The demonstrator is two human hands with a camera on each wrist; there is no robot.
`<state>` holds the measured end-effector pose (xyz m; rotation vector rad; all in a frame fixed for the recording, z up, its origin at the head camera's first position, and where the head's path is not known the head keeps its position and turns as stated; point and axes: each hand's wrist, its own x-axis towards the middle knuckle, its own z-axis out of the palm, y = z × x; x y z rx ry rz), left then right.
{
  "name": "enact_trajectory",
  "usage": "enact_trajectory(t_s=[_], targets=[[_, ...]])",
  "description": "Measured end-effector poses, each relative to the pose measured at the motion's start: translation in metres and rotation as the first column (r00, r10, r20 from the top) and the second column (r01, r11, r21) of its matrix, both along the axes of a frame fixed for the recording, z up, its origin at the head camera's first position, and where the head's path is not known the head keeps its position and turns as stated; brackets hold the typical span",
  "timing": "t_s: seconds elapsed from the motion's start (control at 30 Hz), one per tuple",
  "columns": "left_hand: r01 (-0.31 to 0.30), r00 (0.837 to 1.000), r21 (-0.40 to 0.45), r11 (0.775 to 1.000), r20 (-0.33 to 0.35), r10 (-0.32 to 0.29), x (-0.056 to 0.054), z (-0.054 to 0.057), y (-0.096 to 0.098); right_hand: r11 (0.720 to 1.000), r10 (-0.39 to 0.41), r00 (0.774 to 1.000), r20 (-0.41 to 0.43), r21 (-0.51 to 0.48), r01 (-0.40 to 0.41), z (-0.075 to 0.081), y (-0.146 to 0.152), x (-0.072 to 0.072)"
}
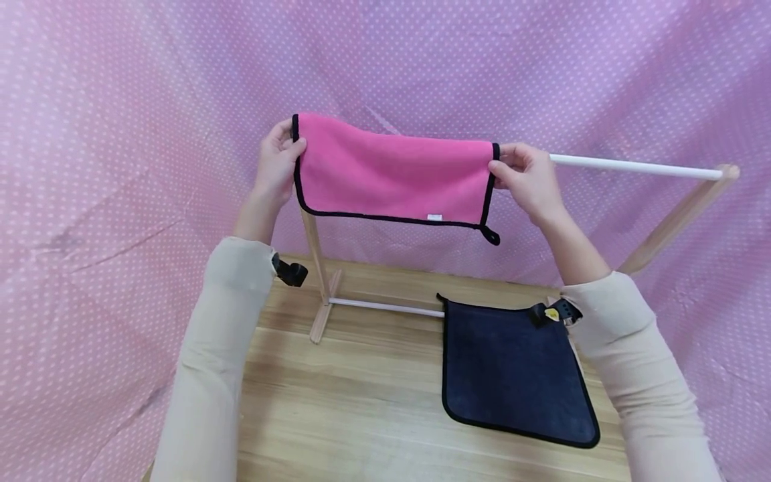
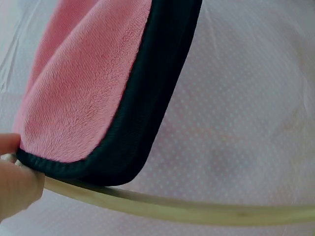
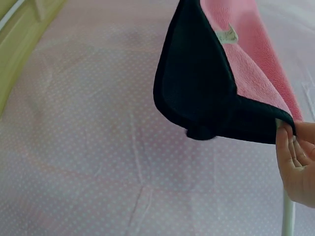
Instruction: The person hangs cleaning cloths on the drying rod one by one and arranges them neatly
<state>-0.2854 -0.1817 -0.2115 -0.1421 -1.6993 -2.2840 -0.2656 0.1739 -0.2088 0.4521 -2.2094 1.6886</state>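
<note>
A pink towel (image 1: 397, 175) with black edging hangs over the top of a drying rack, its near flap showing a small white label and a corner loop. My left hand (image 1: 278, 161) pinches its left edge near the fold; in the left wrist view that edge lies by a wooden bar (image 2: 197, 209). At the opposite edge, my right hand (image 1: 529, 179) pinches the black edging between thumb and fingers (image 3: 288, 152). The white top rod (image 1: 635, 166) emerges to the right of this hand. Behind the towel, the rest of the rod is hidden.
A dark navy towel (image 1: 518, 375) with black edging lies on the wooden table (image 1: 337, 402), covering part of the rack's lower white rod (image 1: 385, 307). Wooden rack legs stand left (image 1: 314, 254) and right (image 1: 674, 224). A pink dotted curtain (image 1: 150, 100) surrounds everything.
</note>
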Motion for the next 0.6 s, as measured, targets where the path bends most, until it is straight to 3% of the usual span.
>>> enact_trajectory(t_s=[0.1, 0.2, 0.3, 0.37, 0.47, 0.6], targets=[[-0.113, 0.993, -0.185, 0.976, -0.040, 0.107, 0.000, -0.006, 0.002, 0.995, -0.028, 1.000, -0.014, 0.094, 0.029, -0.006, -0.001, 0.001], [-0.202, 0.977, -0.339, 0.919, -0.132, 0.166, -0.002, -0.014, 0.003, 0.989, -0.044, 0.998, -0.053, 0.141, 0.051, -0.010, -0.001, 0.001], [-0.265, 0.957, -0.418, 0.869, -0.222, 0.185, -0.003, -0.022, 0.003, 0.984, -0.049, 0.994, -0.102, 0.166, 0.066, -0.010, -0.002, 0.001], [-0.316, 0.939, -0.441, 0.840, -0.275, 0.208, -0.003, -0.027, 0.003, 0.978, -0.057, 0.990, -0.131, 0.194, 0.082, -0.011, -0.002, -0.001], [-0.378, 0.911, -0.426, 0.822, -0.331, 0.247, -0.004, -0.033, 0.004, 0.968, -0.078, 0.986, -0.148, 0.224, 0.111, -0.012, -0.003, -0.004], [-0.463, 0.871, -0.412, 0.785, -0.377, 0.317, -0.006, -0.031, 0.007, 0.966, -0.104, 0.984, -0.146, 0.219, 0.135, -0.012, -0.003, -0.007]])
